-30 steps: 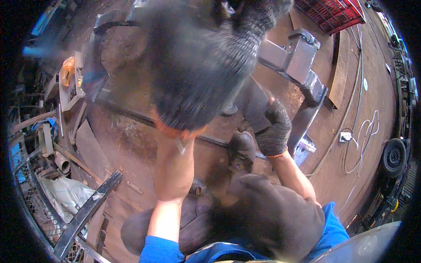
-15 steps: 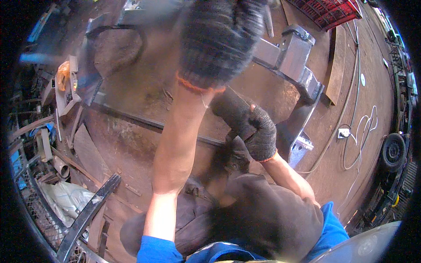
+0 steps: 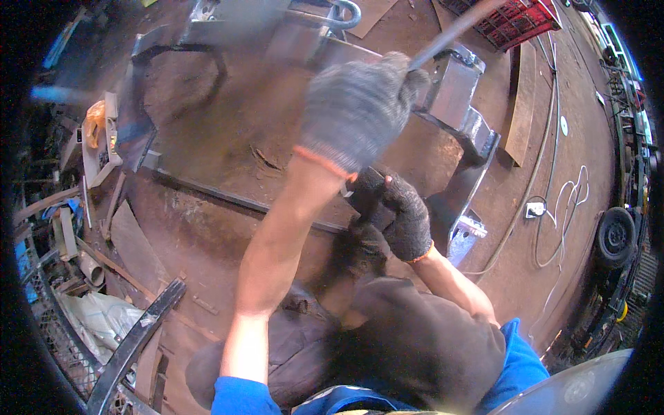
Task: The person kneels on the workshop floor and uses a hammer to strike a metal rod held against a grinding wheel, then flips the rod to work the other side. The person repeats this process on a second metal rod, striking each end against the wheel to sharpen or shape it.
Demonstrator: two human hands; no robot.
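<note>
My left hand [image 3: 356,114], in a dark knitted glove with an orange cuff, is closed around a slim grey rod [image 3: 456,31]. The rod slants up to the right from the fist and is blurred. Lower and closer to me, my right hand [image 3: 407,218] wears a matching glove with the thumb tip bare. Its fingers are curled near my knee; what they hold is dark and partly hidden behind the left wrist. Beyond both hands lies a welded steel frame [image 3: 453,93] with angled brackets and a long dark bar [image 3: 207,190] on the near side.
A red plastic crate [image 3: 522,28] stands at the far right beside a flat wooden or metal plank [image 3: 522,111]. Cables [image 3: 543,173] and a white socket [image 3: 535,209] lie on the brown floor. Scrap pieces [image 3: 83,256] and a black bar [image 3: 142,339] crowd the left; a wheel [image 3: 615,237] is at right.
My left hand has moved lower and nearer, and the grey rod now shows plainly beyond its fist. The right hand has shifted only slightly, staying closed by my knee.
</note>
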